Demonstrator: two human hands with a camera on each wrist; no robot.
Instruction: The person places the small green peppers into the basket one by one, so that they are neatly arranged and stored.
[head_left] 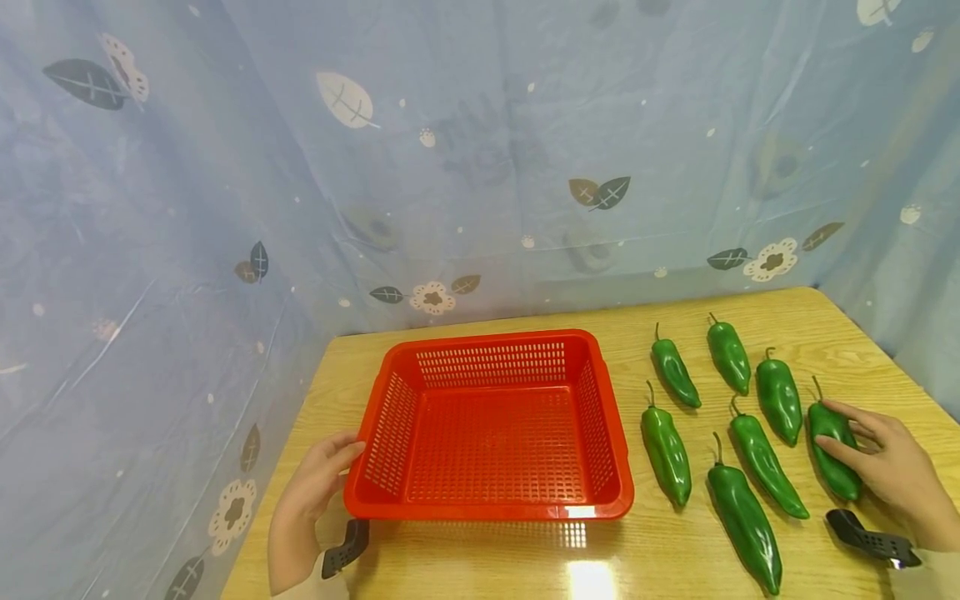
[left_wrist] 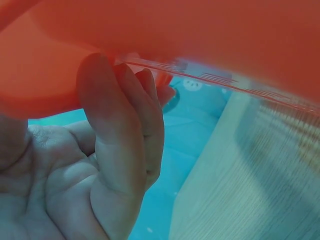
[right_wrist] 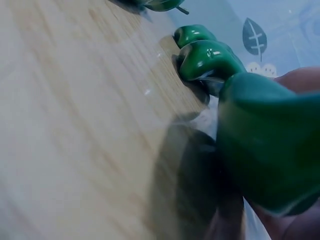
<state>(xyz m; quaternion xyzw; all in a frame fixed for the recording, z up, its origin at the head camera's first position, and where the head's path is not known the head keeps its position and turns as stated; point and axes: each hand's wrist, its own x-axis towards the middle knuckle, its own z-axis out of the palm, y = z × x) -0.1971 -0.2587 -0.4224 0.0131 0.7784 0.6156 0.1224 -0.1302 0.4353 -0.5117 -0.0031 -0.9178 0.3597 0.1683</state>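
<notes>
The step in hand is judged to be the taking-up of a single pepper (head_left: 831, 427), which lies at the far right of the table (head_left: 840, 337). The right hand (head_left: 892, 462) is part-closed about it, thumb on one side and fingers on the other; whether the pepper is yet off the wood cannot be told. The next move appears to call for a secure grip and a straight lift, since a neighbouring pepper (head_left: 780, 400) lies just beside it and could be knocked. Its smooth, glossy skin may slip if pinched too lightly. The left hand (head_left: 318, 479) is also part-closed, holding the basket (head_left: 491, 511) at its left rim, fingers bent against the outer wall; the thumb's exact placing is partly hidden in the left wrist view. The basket is the only container noted: red, upright, perforated, its floor bare, with no pepper inside. Six further peppers, counting that neighbour, lie on the table between the basket and the right hand, stems mostly pointing away from the person.
</notes>
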